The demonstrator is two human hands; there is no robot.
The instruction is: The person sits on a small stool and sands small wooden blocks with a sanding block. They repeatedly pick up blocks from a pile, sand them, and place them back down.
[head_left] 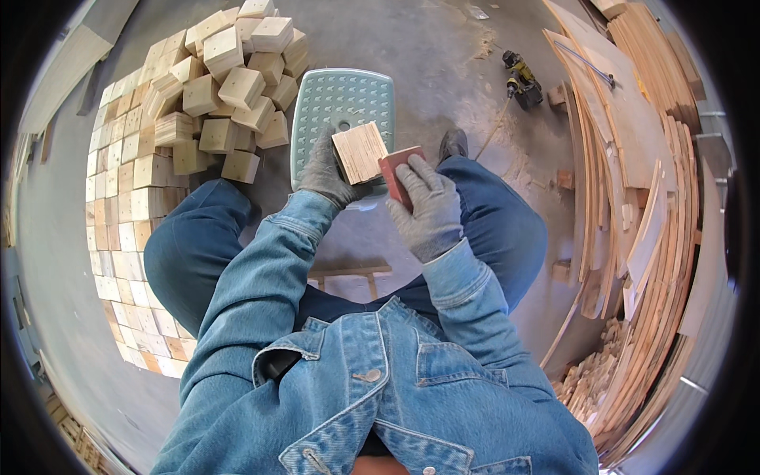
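My left hand (pixel 326 172), in a grey glove, is closed around a square plywood block (pixel 360 153) with layered edges. It holds the block over a pale green plastic step stool (pixel 343 93) with a dotted top. In my right hand (pixel 429 204), also gloved in grey, is a reddish-brown sanding block (pixel 399 176). My fingers lie over its upper face, and its left edge is right beside the wooden block's right edge. Whether the two touch I cannot tell. The underside of the wooden block and part of the left fingers are hidden.
At the left stand neat rows of stacked wooden blocks (pixel 119 222), with a loose heap of blocks (pixel 237 87) beyond. A yellow-and-black cordless drill (pixel 521 81) rests on the dusty floor at the far right. Long wooden boards and strips (pixel 673 237) line the right side.
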